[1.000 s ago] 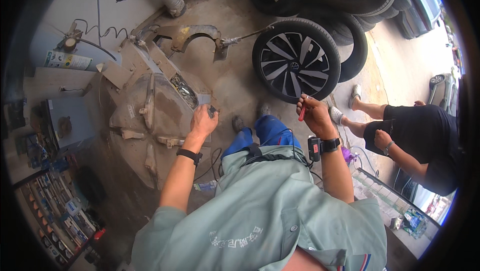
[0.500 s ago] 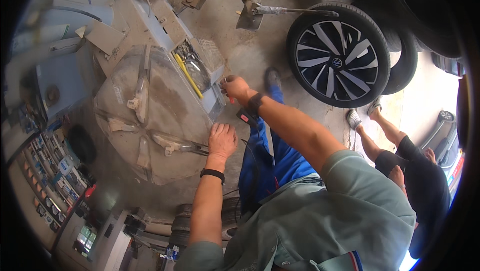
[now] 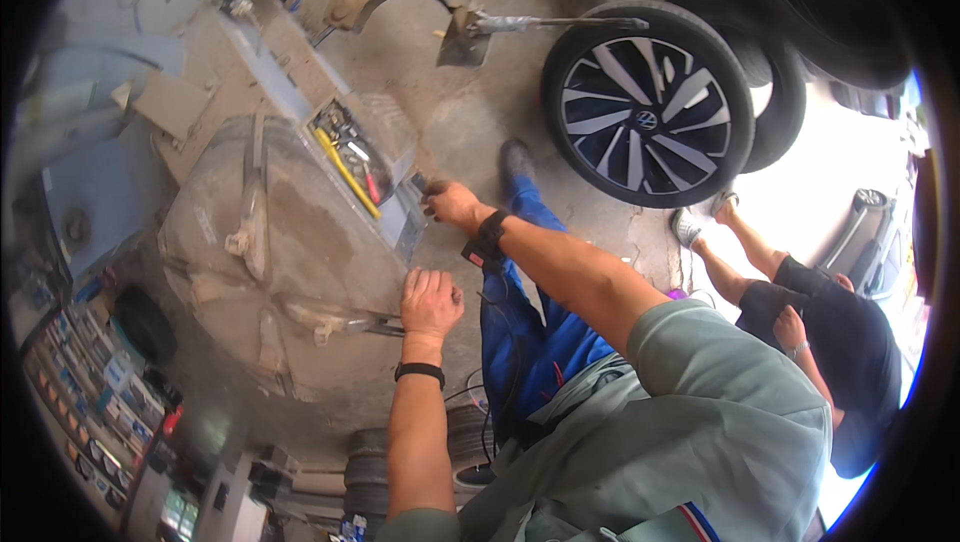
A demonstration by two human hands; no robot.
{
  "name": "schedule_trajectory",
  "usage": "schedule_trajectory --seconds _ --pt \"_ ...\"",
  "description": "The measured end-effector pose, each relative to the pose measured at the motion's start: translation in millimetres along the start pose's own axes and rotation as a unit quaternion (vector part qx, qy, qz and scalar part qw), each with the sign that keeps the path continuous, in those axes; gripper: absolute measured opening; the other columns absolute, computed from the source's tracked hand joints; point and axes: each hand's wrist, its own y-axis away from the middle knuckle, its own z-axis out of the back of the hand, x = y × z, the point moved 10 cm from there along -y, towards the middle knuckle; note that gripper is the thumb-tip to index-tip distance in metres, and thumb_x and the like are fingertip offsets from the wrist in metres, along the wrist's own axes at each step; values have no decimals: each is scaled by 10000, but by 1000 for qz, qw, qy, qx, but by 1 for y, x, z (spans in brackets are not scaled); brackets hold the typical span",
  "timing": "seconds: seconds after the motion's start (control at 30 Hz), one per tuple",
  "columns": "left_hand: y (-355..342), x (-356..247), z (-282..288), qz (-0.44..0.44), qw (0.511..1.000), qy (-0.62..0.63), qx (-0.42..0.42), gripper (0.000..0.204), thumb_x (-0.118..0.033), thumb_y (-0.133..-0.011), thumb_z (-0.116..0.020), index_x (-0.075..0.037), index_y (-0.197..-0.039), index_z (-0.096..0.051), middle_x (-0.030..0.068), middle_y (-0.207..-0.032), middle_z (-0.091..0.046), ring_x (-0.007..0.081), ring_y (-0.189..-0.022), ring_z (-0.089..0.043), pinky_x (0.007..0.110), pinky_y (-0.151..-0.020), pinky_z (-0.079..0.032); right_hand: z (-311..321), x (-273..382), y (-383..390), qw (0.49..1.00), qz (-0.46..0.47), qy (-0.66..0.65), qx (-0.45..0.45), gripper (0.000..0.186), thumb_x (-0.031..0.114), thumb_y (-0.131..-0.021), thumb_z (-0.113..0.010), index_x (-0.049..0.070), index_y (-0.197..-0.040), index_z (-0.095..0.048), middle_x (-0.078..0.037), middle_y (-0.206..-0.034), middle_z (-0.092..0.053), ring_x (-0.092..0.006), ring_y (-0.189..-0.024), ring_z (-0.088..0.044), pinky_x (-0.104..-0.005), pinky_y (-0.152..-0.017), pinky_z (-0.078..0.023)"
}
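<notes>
Tire machine [image 3: 285,242] at left, tools [image 3: 347,173] in its tray [image 3: 388,197], wheel [image 3: 646,122] right.

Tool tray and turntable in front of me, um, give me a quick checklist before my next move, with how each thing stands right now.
1. Red-handled tool in the tool tray: ok.
2. Yellow bar lying along the tray's edge: ok.
3. Right hand free of objects: cannot tell; the fingertips are too unclear.
4. Left hand apart from the turntable: cannot tell; it is right by the edge.
5. Spoked wheel off the turntable: ok.
6. Other person apart from the turntable: ok.
</notes>
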Motion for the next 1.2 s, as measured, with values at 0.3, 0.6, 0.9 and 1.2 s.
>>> schedule_trajectory --seconds 0.3,0.6,0.9,1.2 --pt "7 4 -6 -37 998 -50 0 115 -181 -753 -685 -84 -762 -623 111 -826 -636 317 -905 -602 491 -1009 -441 197 -69 235 940 -9 -238 -245 246 100 -985 -546 -18 -1171 -657 -76 -981 -713 -161 -827 -696 -307 -699 -570" --pt "-22 11 7 57 997 37 32 229 -185 -809 -712 -38 -974 -651 197 -985 -679 413 -1003 -607 523 -898 -466 290 -170 462 792 61 -410 -449 256 57 -959 -532 -47 -1171 -630 -88 -965 -702 -184 -800 -699 -299 -709 -559" --pt "-48 -19 4 68 991 34 108 276 -183 -822 -704 6 -1018 -655 242 -1022 -681 423 -1014 -631 507 -911 -489 307 -254 493 755 17 -458 -469 274 56 -930 -564 -57 -1165 -648 -99 -957 -715 -182 -798 -704 -307 -697 -570" --pt "-59 -70 27 189 974 86 87 251 -163 -857 -691 7 -1039 -661 214 -975 -695 367 -905 -678 451 -839 -540 529 -165 445 842 87 -211 -488 342 170 -854 -615 -43 -1105 -710 -177 -924 -755 -241 -858 -740 -344 -826 -577"
